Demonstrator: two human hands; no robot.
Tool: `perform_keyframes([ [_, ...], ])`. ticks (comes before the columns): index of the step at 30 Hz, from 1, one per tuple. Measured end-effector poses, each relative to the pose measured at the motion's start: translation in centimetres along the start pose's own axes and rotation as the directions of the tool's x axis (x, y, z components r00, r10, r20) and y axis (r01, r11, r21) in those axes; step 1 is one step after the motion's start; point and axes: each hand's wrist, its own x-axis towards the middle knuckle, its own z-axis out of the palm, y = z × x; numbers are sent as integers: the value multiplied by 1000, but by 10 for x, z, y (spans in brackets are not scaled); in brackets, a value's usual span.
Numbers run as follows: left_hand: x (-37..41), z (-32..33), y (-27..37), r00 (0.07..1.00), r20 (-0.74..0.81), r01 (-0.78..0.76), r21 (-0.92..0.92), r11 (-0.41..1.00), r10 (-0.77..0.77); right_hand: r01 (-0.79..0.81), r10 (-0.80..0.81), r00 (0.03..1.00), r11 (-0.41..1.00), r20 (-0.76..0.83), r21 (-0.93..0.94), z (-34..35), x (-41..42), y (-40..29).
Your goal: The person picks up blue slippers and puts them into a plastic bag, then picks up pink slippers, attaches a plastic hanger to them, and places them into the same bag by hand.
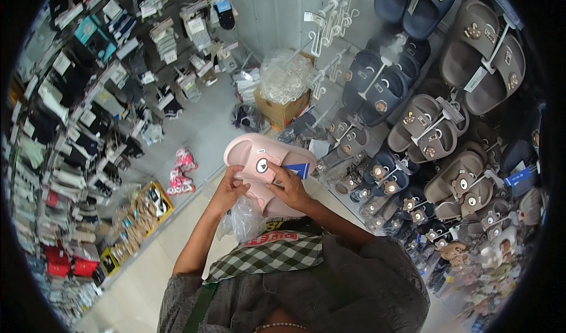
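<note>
A pair of pink slide sandals (253, 149) with a bear-face decoration is in front of my chest. My left hand (227, 192) pinches the inner side of the slides near the strap, fingertips close together. My right hand (289, 187) lies on the strap beside the bear face, with one finger touching its edge. A blue tag (299, 170) sticks out past my right hand over the upper slide's footbed. Below my left hand hangs a crumpled clear plastic bag (244, 221), partly over the lower slide; whether a finger holds it is unclear.
Socks (164, 41) hang in rows at left. Pink roller skates (181, 171) stand near the shelf edge. Ahead, a cardboard box (283, 112) holds clear plastic hangers (287, 76). White display hooks (327, 32) stick out from the wall, and grey and navy slides (468, 67) hang at right.
</note>
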Motion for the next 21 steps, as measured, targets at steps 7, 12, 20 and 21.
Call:
perform_keyframes([
  [7, 50, -63, -5, 987, -157, -28, -51, 998, 20, -221, 229, 936, 973, -269, 59, -26, 47, 38],
  [12, 80, -93, -16, 956, -292, -8, -66, 998, -12, -379, 304, 756, 925, -580, -8, -93, 120, 146],
  [20, 130, -106, 15, 913, -408, -16, -42, 999, -3, -355, 236, 667, 935, -706, -24, -138, 257, 291],
  [21, 136, -108, 20, 907, -421, -14, -49, 999, -7, -334, 230, 672, 943, -704, -10, -139, 271, 299],
])
